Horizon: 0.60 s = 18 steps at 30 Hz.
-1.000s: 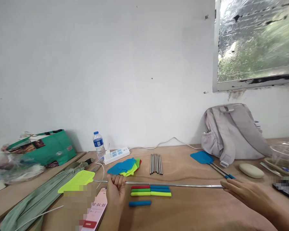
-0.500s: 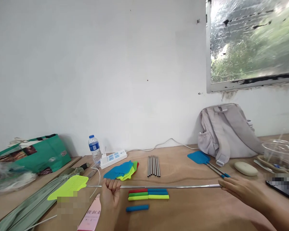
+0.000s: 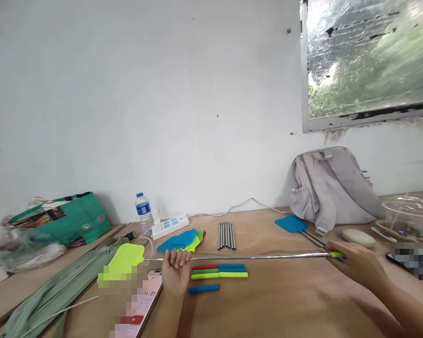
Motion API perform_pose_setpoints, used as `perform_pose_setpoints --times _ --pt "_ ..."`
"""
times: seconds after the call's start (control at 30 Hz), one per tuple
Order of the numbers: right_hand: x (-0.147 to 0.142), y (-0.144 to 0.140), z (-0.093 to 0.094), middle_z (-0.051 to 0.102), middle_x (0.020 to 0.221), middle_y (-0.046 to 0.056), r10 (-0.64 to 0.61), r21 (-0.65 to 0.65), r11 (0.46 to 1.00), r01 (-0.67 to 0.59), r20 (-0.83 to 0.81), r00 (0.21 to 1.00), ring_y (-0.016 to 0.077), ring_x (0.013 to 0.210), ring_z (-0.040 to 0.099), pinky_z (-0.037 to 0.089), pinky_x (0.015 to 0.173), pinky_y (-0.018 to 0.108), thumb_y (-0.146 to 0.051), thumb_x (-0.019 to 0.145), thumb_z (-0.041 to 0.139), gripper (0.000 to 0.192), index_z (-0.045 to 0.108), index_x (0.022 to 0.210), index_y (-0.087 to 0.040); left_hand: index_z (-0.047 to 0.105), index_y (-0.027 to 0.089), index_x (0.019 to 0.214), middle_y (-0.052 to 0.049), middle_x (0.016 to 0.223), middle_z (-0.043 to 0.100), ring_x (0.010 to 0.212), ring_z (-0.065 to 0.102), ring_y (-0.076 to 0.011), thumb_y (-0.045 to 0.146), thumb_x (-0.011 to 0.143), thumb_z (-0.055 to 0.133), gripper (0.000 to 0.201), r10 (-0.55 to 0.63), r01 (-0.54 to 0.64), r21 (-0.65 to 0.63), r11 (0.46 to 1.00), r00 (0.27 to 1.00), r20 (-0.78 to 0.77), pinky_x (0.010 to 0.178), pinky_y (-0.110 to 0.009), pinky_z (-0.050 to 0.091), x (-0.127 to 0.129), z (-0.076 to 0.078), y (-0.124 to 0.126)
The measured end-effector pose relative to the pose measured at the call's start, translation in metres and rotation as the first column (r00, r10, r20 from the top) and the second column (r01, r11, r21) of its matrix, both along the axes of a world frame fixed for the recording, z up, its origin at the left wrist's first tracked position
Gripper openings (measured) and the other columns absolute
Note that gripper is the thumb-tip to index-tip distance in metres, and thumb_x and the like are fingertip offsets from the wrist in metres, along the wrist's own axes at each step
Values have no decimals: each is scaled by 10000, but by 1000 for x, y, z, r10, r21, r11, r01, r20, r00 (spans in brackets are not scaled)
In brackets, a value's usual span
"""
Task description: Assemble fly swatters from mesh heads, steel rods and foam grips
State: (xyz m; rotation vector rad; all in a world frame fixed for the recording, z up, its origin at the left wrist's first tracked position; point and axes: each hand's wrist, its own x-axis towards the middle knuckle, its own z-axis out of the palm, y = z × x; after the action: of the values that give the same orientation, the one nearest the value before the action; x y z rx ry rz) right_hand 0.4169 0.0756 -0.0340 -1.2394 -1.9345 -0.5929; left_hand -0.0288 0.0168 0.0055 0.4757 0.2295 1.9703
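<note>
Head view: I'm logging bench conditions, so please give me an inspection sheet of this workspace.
Surface: wooden table.
Job's things: yellow fly swatter on long metal rod.
Clutter: swatter heads, metal tubes, coloured grips, blue swatter, phone.
Grippers: left hand holds the rod; right hand grips its handle end.
Cables: power strip, white cord.
Surroundings: backpack, green bag, water bottle, window.

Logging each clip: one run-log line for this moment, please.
left hand: shut on rod | right hand: holding yellow grip at rod end | yellow-green swatter head at far left end
</note>
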Motion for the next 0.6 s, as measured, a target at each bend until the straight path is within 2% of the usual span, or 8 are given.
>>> perform_pose_setpoints --times 0.17,0.27,0.37,0.43,0.5,0.6 --pt "-3 -5 9 572 519 14 -173 -131 974 185 97 980 173 495 520 242 451 246 -427 770 428 292 522 598 -210 331 170 487 42 420 327 453 398 -97 337 818 421 381 10 -7 49 999 997 -77 560 -254 403 1 -1 2" --pt "0 -8 12 601 562 29 -227 -179 952 247 123 966 193 534 539 217 461 250 -430 775 419 292 546 616 -220 463 170 553 15 479 438 570 509 -137 384 807 418 336 -11 13 11 1000 991 -135 670 -314 441 3 -1 4" --pt "9 -9 16 615 602 40 -275 -235 923 305 151 949 209 571 553 218 468 258 -471 782 404 324 560 624 -234 572 146 724 -63 719 596 794 577 -205 442 800 397 351 -64 55 -63 996 986 -151 787 -383 430 5 4 2" --pt "17 -9 18 617 610 44 -286 -271 908 318 152 946 214 580 557 226 470 260 -515 782 382 363 570 633 -244 585 137 836 -111 917 609 951 548 -248 467 797 388 387 -79 69 -78 995 987 -141 851 -419 399 4 8 0" --pt "25 -9 20 617 615 48 -290 -288 902 321 146 946 216 590 559 236 473 258 -544 783 358 399 574 630 -246 574 145 888 -126 1028 582 1048 499 -268 480 791 397 391 -37 30 -57 998 991 -126 895 -453 364 0 9 -2" --pt "38 -7 20 616 628 60 -321 -299 891 342 118 940 221 595 564 254 481 261 -548 767 379 394 584 631 -239 553 170 879 -108 1053 567 1094 465 -279 484 772 435 352 134 -137 -34 990 988 -82 916 -509 331 -14 9 -3"
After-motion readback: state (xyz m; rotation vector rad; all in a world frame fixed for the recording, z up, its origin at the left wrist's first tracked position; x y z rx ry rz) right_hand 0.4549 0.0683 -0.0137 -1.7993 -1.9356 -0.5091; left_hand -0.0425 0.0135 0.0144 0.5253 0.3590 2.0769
